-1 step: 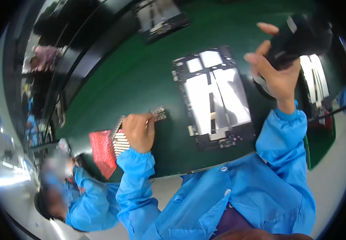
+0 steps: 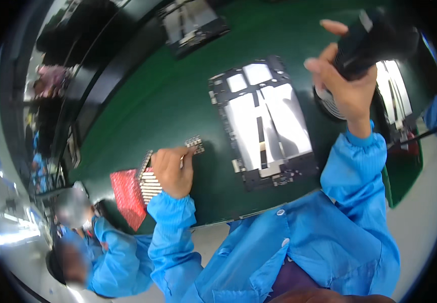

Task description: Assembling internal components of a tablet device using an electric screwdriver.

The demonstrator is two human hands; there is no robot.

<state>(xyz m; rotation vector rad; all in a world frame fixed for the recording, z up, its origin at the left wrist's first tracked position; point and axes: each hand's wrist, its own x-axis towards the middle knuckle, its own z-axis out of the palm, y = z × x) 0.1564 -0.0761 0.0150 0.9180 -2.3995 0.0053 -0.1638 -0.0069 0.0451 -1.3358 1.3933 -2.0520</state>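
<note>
In my left hand (image 2: 173, 171), pinched between thumb and fingers, is a small dark strip with rows of light metallic pieces (image 2: 195, 144). Beside that hand lie a sheet with pale stripes (image 2: 150, 185) and a red bubble-wrap pouch (image 2: 127, 199). My right hand (image 2: 347, 91) grips a bulky black handheld device (image 2: 367, 45), blurred, its exact kind unclear; two fingers stick out to the left. Between my hands, flat on the green mat, lies an opened tablet-like device (image 2: 274, 126) with two silvery-white panels and dark circuit boards.
A round coiled item (image 2: 332, 107) sits partly under my right hand. Similar opened devices lie at the far left (image 2: 190, 22) and the right edge (image 2: 395, 96) of the green table (image 2: 143, 111). A co-worker in a blue sleeve (image 2: 120, 257) is close at the lower left.
The whole scene has shifted slightly left in the picture. More of the coiled item shows below my right hand. Both hands keep their holds.
</note>
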